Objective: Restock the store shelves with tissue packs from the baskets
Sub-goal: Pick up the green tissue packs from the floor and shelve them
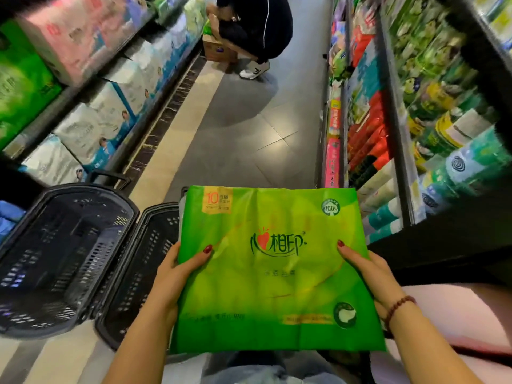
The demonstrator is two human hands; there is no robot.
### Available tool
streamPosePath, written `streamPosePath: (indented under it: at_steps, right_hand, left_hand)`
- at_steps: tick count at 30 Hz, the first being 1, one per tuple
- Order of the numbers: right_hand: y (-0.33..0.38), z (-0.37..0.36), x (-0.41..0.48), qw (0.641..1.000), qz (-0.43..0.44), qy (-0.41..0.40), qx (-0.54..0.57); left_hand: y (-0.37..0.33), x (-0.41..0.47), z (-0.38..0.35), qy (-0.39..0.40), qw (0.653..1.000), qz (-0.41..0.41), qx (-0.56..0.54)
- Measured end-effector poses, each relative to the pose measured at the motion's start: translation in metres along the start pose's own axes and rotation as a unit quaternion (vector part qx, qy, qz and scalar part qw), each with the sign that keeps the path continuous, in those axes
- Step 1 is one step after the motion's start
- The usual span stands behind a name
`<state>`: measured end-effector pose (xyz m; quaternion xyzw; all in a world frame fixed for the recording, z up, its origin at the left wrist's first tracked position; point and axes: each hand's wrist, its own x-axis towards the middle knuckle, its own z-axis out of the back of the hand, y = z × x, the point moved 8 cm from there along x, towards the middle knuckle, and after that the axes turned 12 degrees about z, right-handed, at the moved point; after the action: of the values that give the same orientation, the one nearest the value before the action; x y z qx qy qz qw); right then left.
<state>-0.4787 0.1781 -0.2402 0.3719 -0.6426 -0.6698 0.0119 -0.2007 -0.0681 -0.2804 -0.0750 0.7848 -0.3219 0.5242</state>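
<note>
Tissue pack (271, 270) lies crosswise, left hand (177, 273) and right hand (368, 275) gripping its ends (thumbs on top). Shelf (399, 139) stands nearer the right.

Left hand (177, 275) and right hand (368, 273) wear glossy dark-red nail polish (207, 248) on the thumbs; both forearms are bare; a dark-red round-beaded bracelet (399, 306) circles the right wrist; faded light-blue denim trousers (249, 372) show below, blurred.
</note>
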Motion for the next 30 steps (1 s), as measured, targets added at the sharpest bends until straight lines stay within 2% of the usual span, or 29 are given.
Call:
streamPosePath:
  at_steps: [5, 19, 24, 30]
  right_hand:
    - [0.021, -0.02, 0.065, 0.999, -0.023, 0.024, -0.006]
    - [0.118, -0.096, 0.236, 0.995, -0.007, 0.052, -0.08]
    - [0.149, -0.132, 0.297, 0.987, -0.014, 0.117, -0.109]
    - [0.181, -0.186, 0.383, 0.97, -0.029, 0.207, -0.125]
  left_hand:
    - [-0.033, 0.039, -0.01, -0.024, 0.999, 0.005, -0.023]
    - [-0.17, 0.143, -0.046, -0.047, 0.996, -0.003, -0.07]
    - [-0.194, 0.156, -0.057, -0.08, 0.99, -0.014, -0.111]
    - [-0.229, 0.177, -0.07, -0.157, 0.971, -0.043, -0.173]
